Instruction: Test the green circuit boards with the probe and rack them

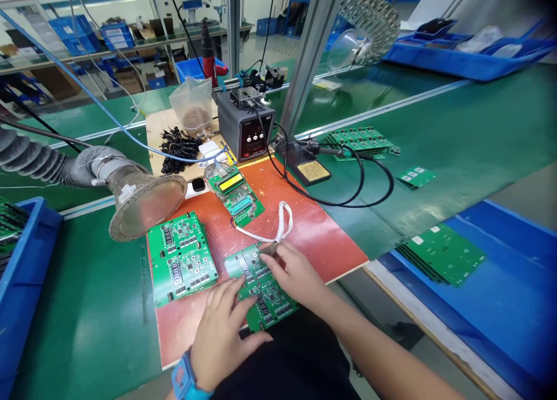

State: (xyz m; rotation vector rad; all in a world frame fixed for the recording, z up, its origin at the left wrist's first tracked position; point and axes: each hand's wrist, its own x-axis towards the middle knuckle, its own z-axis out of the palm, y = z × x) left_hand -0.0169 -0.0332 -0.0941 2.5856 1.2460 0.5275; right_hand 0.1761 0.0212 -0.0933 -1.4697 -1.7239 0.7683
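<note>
A green circuit board [278, 298] with digit displays lies at the front of the orange-red mat. My left hand [224, 324], a blue watch on its wrist, rests over the board's left edge with fingers spread. Pinched in my right hand [292, 267] is a small connector [270, 249] at the end of a white cable [256, 236], held against the board's upper part. Its contact point is hidden by my fingers. That cable loops back to a green tester board [237, 197] with a lit yellow screen. Left of my hands sits a stack of similar boards [185, 260].
A fume extraction funnel [148, 200] overhangs the left. Behind the mat [322, 237] stand a soldering station [246, 124] and an iron holder [311, 168] with looping black cable. Blue bins with boards flank the bench: a left bin [26, 289] and a right bin [513, 307].
</note>
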